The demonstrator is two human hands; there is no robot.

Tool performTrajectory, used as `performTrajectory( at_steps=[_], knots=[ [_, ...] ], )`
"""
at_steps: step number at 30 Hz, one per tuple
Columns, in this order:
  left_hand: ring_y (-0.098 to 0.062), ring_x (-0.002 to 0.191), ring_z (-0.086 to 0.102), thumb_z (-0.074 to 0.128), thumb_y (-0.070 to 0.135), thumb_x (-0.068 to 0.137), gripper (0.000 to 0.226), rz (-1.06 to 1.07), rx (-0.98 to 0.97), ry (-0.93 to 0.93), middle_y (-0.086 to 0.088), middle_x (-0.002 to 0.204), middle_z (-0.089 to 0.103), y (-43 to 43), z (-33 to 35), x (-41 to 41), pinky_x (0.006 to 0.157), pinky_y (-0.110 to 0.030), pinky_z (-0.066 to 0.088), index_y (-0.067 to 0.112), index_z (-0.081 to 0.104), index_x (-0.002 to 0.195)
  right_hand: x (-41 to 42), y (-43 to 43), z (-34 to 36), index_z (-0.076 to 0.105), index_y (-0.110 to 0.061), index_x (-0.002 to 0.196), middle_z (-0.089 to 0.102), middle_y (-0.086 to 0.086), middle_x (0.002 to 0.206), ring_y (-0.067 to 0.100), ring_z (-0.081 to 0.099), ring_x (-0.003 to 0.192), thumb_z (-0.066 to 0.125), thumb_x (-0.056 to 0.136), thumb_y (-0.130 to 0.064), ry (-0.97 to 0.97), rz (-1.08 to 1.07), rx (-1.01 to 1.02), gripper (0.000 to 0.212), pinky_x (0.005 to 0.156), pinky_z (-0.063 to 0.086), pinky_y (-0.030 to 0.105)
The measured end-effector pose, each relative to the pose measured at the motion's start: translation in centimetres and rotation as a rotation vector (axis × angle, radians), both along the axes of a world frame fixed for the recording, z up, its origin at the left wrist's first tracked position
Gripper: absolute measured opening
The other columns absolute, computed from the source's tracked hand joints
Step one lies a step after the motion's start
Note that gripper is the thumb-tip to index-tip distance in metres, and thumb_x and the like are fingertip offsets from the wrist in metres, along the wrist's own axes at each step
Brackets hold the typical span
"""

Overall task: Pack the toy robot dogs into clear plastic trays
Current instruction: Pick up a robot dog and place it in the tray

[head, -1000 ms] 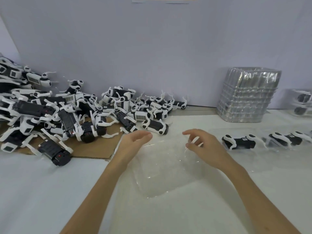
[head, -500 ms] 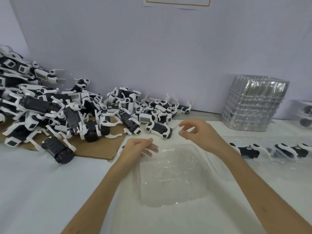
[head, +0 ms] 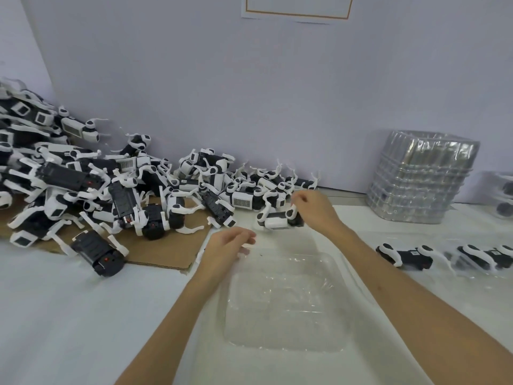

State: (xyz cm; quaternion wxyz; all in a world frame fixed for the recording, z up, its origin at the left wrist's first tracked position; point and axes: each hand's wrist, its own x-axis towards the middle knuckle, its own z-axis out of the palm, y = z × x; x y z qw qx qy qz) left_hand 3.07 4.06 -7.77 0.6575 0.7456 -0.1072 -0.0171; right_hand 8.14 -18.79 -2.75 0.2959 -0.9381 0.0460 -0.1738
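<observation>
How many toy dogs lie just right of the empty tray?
2: a near dog beside the empty tray, a far dog at the frame's right edge. More may be hidden beyond.

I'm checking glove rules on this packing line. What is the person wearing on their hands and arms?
Nothing that shows. The left hand and right hand are bare: no gloves, rings or tape. The left forearm and right forearm are bare too, with no watch, wristband or sleeve in view.

left hand (head: 226, 247): forearm extended, palm down, fingers loosely curled | right hand (head: 316, 209): reached farther forward, fingertips pinching a toy robot dog (head: 277, 220)
</observation>
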Motion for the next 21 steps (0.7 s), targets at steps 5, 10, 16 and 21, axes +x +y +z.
performTrajectory(
  at_steps=[5, 10, 16, 21],
  knots=[
    [-0.009, 0.106, 0.065, 0.074, 0.014, 0.089, 0.039, 0.174, -0.013, -0.172, 0.007, 0.118, 0.066, 0.4, 0.7, 0.2, 0.086, -0.026, 0.051, 0.031, 0.062, 0.122, -3.8, -0.7, 1.3, 0.064, -0.009, 0.075, 0.059, -0.001, 0.067, 0.015, 0.047, 0.064, 0.051, 0.099, -0.029, -0.141, -0.049, 0.369, 0.033, 0.061, 0.035, 0.031],
    [0.013, 0.115, 0.056, 0.077, 0.040, 0.085, 0.047, -0.080, -0.141, -0.270, 0.033, 0.119, 0.064, 0.1, 2.2, -0.7, 0.085, -0.011, 0.049, 0.055, 0.058, 0.125, -8.8, 0.6, 2.4, 0.063, -0.018, 0.069, 0.073, 0.009, 0.084, 0.019, 0.062, 0.077, 0.054, 0.099, -0.029, -0.119, 0.055, 0.786, 0.033, 0.083, 0.051, 0.040],
    [0.003, 0.075, 0.066, 0.072, 0.028, 0.088, 0.029, -0.071, -0.181, -0.351, 0.022, 0.075, 0.071, -0.8, 2.9, -1.7, 0.071, -0.017, 0.056, 0.057, 0.074, 0.090, -11.5, 1.3, 1.5, 0.074, -0.015, 0.090, 0.076, 0.009, 0.099, 0.020, 0.061, 0.086, 0.050, 0.104, -0.034, -0.036, 0.129, 0.872, 0.034, 0.084, 0.044, 0.038],
    [-0.008, 0.075, 0.072, 0.073, 0.037, 0.086, 0.009, 0.081, -0.225, -0.326, 0.005, 0.085, 0.078, -1.2, 2.7, -1.9, 0.059, -0.019, 0.055, 0.037, 0.080, 0.081, -12.3, 1.1, -0.8, 0.061, -0.031, 0.123, 0.066, -0.001, 0.123, 0.009, 0.068, 0.095, 0.058, 0.100, -0.028, -0.233, 0.142, 0.823, 0.023, 0.080, 0.051, 0.027]
  ],
)
